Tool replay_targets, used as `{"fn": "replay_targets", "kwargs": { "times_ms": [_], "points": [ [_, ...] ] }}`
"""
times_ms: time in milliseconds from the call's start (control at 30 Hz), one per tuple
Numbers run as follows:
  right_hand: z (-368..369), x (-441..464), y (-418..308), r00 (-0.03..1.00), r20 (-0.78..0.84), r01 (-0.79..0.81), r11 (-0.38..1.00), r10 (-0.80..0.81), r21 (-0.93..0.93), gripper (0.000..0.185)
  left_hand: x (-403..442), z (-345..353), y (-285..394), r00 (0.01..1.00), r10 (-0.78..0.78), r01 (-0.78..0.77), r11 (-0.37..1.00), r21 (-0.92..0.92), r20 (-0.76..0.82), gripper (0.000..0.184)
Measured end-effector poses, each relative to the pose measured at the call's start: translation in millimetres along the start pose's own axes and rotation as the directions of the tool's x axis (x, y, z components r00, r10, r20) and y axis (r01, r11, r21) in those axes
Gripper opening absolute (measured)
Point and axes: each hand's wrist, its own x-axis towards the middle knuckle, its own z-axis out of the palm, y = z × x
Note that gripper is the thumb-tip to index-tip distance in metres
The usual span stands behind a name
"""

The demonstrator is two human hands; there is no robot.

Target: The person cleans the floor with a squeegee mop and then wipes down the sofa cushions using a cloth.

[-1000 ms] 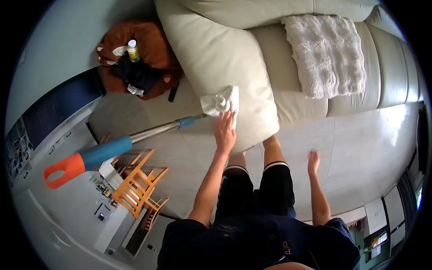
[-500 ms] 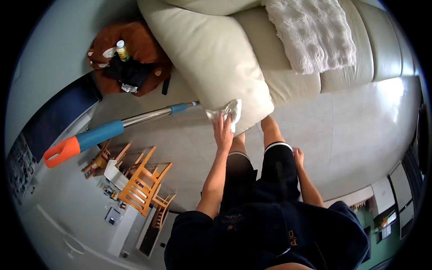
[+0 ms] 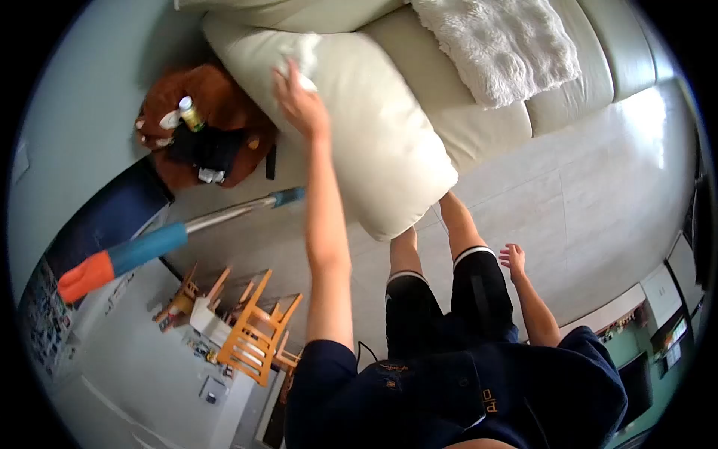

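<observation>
My left hand [image 3: 301, 101] is stretched out over the far end of the cream sofa armrest [image 3: 366, 142]. It presses a white cloth [image 3: 305, 54] onto the surface there; hand and cloth are a little blurred. My right hand [image 3: 512, 260] hangs beside my right thigh above the floor, fingers apart, holding nothing. To the left of my left forearm, a pole with a blue grip and an orange end [image 3: 149, 251] slants across the view. Part of that pole's tip lies close to my forearm.
A brown plush cushion [image 3: 179, 86] left of the armrest carries a small bottle [image 3: 191, 114] and a black item [image 3: 206, 146]. A fluffy white throw [image 3: 501, 52] lies on the sofa seat. Wooden chairs [image 3: 258, 337] stand lower left. Grey tile floor [image 3: 591, 187] extends right.
My left hand has slid the cloth from the near end of the armrest to its far end. My right hand has moved slightly right, and its fingers have spread.
</observation>
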Motion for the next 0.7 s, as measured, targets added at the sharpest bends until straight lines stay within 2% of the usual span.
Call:
{"fn": "replay_targets", "kwargs": {
  "times_ms": [67, 100, 133, 167, 200, 233, 267, 333, 367, 467, 500, 533, 567, 633, 700],
  "points": [
    [-5, -3, 18, 1.0, -0.028, 0.012, 1.0, -0.011, 0.016, 0.034, 49, 38, -39, 0.997, 0.072, -0.071, 0.988, 0.137, -0.005, 0.051],
    [-9, -7, 25, 0.999, -0.038, 0.033, 0.999, -0.032, 0.012, 0.034, 45, 60, -54, 0.997, 0.072, -0.074, 0.989, 0.125, 0.014, 0.051],
    [-8, -9, 28, 0.998, -0.057, 0.033, 0.999, -0.032, 0.026, 0.034, 31, 83, -73, 0.944, 0.225, -0.258, 0.96, 0.113, 0.242, 0.047],
    [-5, -2, 28, 0.998, -0.065, 0.025, 0.999, -0.024, 0.026, 0.034, 13, 97, -86, 0.818, 0.358, -0.429, 0.901, 0.062, 0.449, 0.043],
    [1, 6, 29, 0.997, -0.061, 0.039, 0.997, -0.036, 0.063, 0.032, -32, 103, -79, 0.799, 0.504, -0.553, 0.83, 0.072, 0.329, 0.041],
    [6, 10, 33, 0.997, -0.06, 0.046, 0.994, -0.04, 0.104, 0.031, -69, 100, -66, 0.787, 0.503, -0.536, 0.844, -0.009, 0.357, 0.039],
    [13, 8, 33, 0.998, -0.064, 0.028, 0.994, -0.021, 0.11, 0.031, -101, 89, -47, 0.752, 0.522, -0.569, 0.822, -0.003, 0.401, 0.035],
    [30, 0, 21, 0.988, 0.031, 0.149, 0.986, -0.152, 0.069, 0.028, -153, 66, -17, 0.591, 0.62, -0.626, 0.756, -0.19, 0.516, 0.034],
    [38, 4, 23, 0.987, 0.033, 0.153, 0.986, -0.155, 0.064, 0.027, -188, 57, -10, 0.516, 0.636, -0.62, 0.739, -0.262, 0.573, 0.033],
    [59, 2, 18, 0.985, 0.052, 0.153, 0.975, -0.163, 0.163, 0.027, -269, 12, 15, 0.306, 0.725, -0.545, 0.665, -0.511, 0.617, 0.035],
    [67, 7, 12, 0.984, 0.051, 0.159, 0.971, -0.17, 0.179, 0.027, -287, 4, 18, 0.209, 0.744, -0.555, 0.625, -0.549, 0.635, 0.032],
    [75, 14, 3, 0.983, 0.019, 0.176, 0.968, -0.182, 0.178, 0.027, -304, -3, 15, 0.201, 0.768, -0.632, 0.576, -0.518, 0.608, 0.028],
    [82, 19, -4, 0.982, -0.01, 0.187, 0.967, -0.188, 0.17, 0.026, -293, -13, 19, 0.115, 0.758, -0.549, 0.587, -0.595, 0.642, 0.028],
    [103, 14, -51, 0.947, 0.042, 0.301, 0.927, -0.318, 0.222, 0.027, -265, -6, 16, 0.054, 0.752, -0.53, 0.579, -0.62, 0.657, 0.026],
    [134, 4, -110, 0.897, 0.104, 0.392, 0.882, -0.429, 0.26, 0.031, -208, 20, 4, 0.106, 0.597, -0.53, 0.71, -0.463, 0.795, 0.023]
  ]
}}
